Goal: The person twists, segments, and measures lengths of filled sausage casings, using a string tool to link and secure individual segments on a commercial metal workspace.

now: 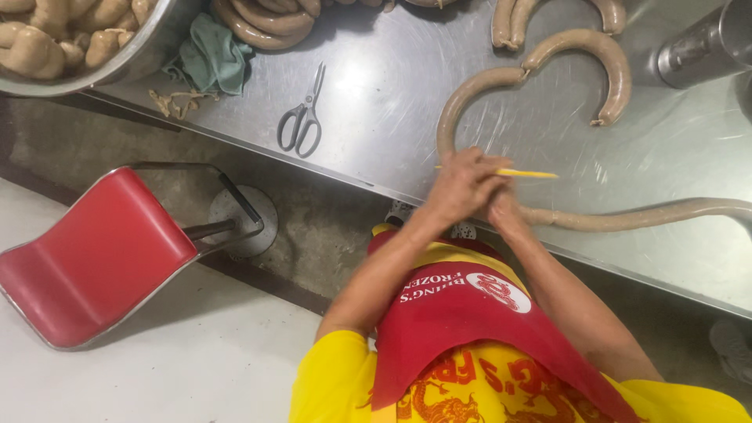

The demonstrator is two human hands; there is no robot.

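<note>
Both hands (pixel 474 192) clasp the sausage rope (pixel 627 218), hiding the yellow string's (pixel 529 173) end.

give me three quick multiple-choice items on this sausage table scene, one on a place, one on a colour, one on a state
1. Where are the scissors?
A. on the metal table
B. on the chair
C. in the bowl

2. What colour is the chair seat?
A. blue
B. red
C. green

3. How are the hands?
A. apart on the floor
B. close together at the sausage rope
C. holding the scissors

Answers: 1 A, they lie flat on the steel top; 2 B, the seat is plainly red; 3 B, both hands meet over the rope beside a thin yellow string.
</note>
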